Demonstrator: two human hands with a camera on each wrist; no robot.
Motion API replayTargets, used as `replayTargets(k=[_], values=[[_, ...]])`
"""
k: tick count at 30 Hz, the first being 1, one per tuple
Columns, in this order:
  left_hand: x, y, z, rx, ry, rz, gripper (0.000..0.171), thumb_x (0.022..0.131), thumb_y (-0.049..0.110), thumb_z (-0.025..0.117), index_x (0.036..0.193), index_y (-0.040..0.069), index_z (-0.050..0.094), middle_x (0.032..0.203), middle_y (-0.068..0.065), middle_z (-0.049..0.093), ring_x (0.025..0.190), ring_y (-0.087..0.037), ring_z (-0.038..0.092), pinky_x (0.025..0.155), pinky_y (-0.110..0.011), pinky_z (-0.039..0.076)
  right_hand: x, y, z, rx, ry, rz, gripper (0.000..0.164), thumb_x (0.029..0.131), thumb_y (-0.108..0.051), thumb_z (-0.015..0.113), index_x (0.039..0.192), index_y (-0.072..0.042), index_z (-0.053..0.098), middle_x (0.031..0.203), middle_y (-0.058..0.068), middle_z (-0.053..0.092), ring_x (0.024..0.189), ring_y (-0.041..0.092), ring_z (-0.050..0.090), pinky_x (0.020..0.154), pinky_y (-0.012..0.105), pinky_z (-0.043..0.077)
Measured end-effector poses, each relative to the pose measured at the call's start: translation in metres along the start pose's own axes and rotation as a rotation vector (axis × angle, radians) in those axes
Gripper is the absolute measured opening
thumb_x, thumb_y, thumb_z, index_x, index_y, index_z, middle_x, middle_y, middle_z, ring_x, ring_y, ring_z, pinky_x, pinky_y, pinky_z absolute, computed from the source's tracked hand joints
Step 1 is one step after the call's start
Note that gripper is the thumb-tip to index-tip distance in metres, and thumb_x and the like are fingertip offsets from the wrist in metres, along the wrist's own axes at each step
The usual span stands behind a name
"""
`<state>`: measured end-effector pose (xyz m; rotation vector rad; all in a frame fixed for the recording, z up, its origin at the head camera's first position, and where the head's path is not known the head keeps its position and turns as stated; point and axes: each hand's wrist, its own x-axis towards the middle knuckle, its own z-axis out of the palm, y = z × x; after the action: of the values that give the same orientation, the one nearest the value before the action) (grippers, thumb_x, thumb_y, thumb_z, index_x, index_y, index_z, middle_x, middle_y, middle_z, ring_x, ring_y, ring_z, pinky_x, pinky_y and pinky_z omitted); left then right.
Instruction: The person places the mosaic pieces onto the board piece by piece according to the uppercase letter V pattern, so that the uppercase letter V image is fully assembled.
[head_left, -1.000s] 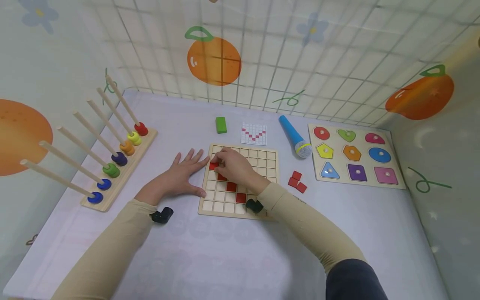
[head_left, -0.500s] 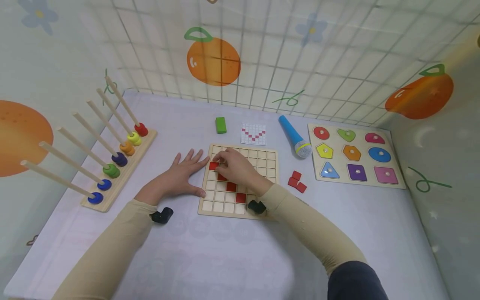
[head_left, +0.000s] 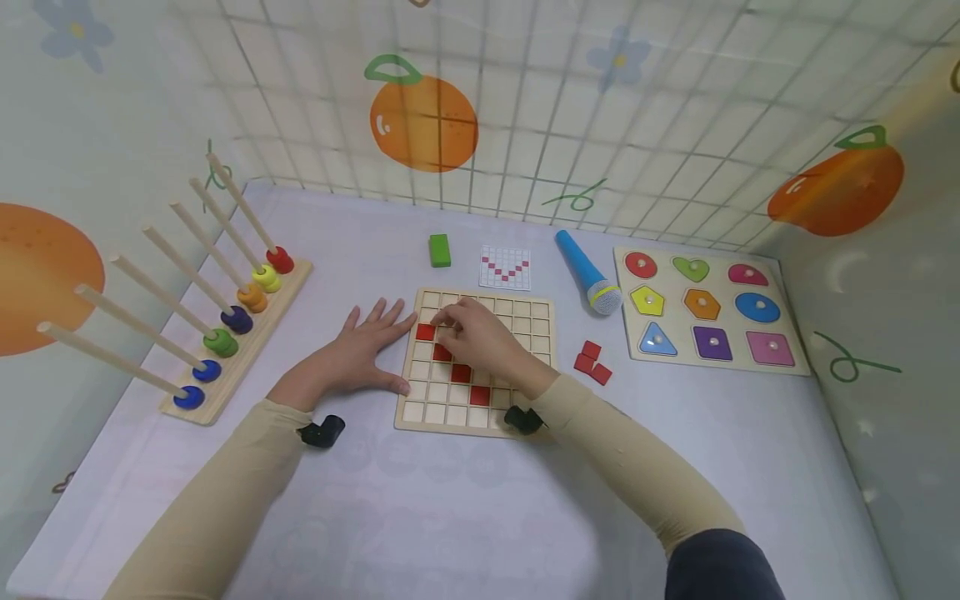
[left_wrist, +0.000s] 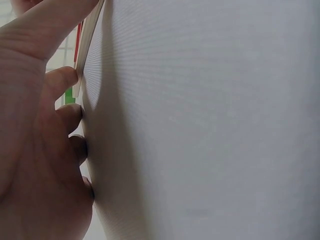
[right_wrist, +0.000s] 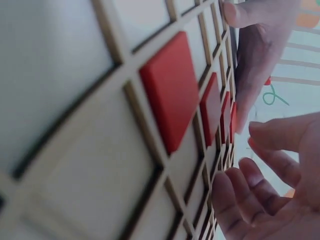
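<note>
Red tiles in wooden board; right hand above

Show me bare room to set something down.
Bare: near white tabletop between the beige sleeves; near right, between the right sleeve and the wooden coloured-shape puzzle; far left, between the wooden coloured-ring peg rack and the green rectangular block. Crowded: around the square wooden grid board, with the white patterned card, blue toy microphone and loose red square tiles nearby.
</note>
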<state>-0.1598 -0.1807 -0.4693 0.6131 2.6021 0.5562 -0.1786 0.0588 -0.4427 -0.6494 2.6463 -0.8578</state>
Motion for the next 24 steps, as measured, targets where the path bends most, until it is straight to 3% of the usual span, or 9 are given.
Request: replayTargets(k=[9,24], values=[[-0.002,0.001,0.0,-0.01,0.011,0.006,0.122,0.07,0.065,0.083,0.164,0.019,0.02,0.171,-0.011,0.003,0.156,-0.036,-0.009,0.122,-0.058,-0.012,-0.014,0.009,-0.006,0.07,-0.01,0.018,0.024,0.1,-0.022,0.064,0.122,-0.016,0.071,0.115,-0.001,0.06,0.103,0.014,0.059,0.09,0.032,0.054],[-0.002,0.001,0.001,-0.017,0.018,-0.001,0.123,0.07,0.063,0.085,0.164,0.019,0.02,0.171,-0.011,0.003,0.156,-0.035,-0.01,0.122,-0.056,-0.013,-0.048,0.025,-0.02,0.047,0.014,0.003,0.024,0.098,-0.02,0.068,0.12,-0.012,0.071,0.111,0.001,0.062,0.101,0.018,0.061,0.088,0.034,0.054]])
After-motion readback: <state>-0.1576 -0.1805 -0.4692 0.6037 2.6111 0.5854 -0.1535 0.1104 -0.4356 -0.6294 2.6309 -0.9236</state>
